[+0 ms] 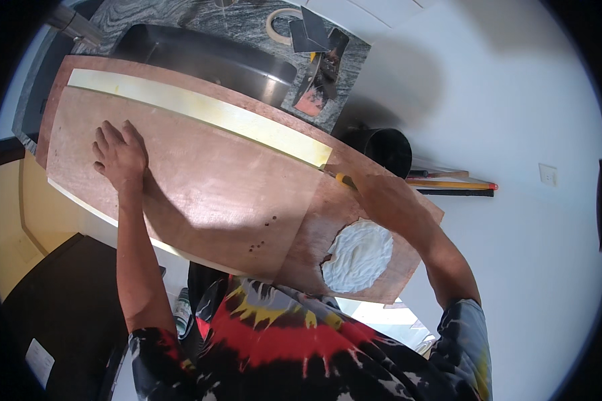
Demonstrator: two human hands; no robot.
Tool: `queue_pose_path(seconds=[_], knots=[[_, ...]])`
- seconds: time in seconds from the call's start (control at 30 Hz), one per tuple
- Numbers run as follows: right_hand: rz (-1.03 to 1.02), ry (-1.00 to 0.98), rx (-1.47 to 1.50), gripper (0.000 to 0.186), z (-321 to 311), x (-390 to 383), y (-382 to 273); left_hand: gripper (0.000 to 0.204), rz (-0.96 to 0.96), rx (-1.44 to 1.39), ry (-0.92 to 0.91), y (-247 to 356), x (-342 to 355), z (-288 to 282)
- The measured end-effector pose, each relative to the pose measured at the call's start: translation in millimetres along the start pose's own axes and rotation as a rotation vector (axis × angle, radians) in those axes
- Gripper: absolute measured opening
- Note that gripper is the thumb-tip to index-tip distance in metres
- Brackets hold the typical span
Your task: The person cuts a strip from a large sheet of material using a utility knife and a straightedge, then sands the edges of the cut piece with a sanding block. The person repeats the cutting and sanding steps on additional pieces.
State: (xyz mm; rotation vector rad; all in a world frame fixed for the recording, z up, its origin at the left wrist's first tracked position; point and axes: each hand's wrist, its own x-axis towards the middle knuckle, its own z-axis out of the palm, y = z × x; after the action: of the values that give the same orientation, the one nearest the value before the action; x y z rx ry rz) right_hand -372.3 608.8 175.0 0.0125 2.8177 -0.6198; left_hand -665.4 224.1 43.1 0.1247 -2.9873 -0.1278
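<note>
Granite counter [147,17], left hand [120,155] flat on plywood sheet [207,194]

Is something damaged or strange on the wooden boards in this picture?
Yes. The lower plywood board has a ragged patch near its right end where the veneer is missing and a rough white surface shows. A few small dark holes mark the upper panel.

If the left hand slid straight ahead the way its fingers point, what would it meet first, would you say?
Probably the pale yellow strip along the far edge of the reddish-brown wooden panel on which the left hand lies flat; depth is unclear.
</note>
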Motion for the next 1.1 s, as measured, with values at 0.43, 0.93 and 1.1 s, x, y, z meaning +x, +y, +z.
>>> queue_pose_path(seconds=[0.43, 0.93, 1.1], knots=[[0.445, -0.187, -0.056, 0.024, 23, -41, -6, 0.068, 0.067, -0.027, 0.048, 11, -8, -16], [-0.054, 0.282, 0.342, 0.040, 33, 231, -168, 0.078, 0.069, -0.213, -0.094, 28, -72, -38], [-0.187, 0.124, 0.262, 0.039, 48, 380, -218, 0.079, 0.072, -0.114, -0.101, 30, -74, -35]])
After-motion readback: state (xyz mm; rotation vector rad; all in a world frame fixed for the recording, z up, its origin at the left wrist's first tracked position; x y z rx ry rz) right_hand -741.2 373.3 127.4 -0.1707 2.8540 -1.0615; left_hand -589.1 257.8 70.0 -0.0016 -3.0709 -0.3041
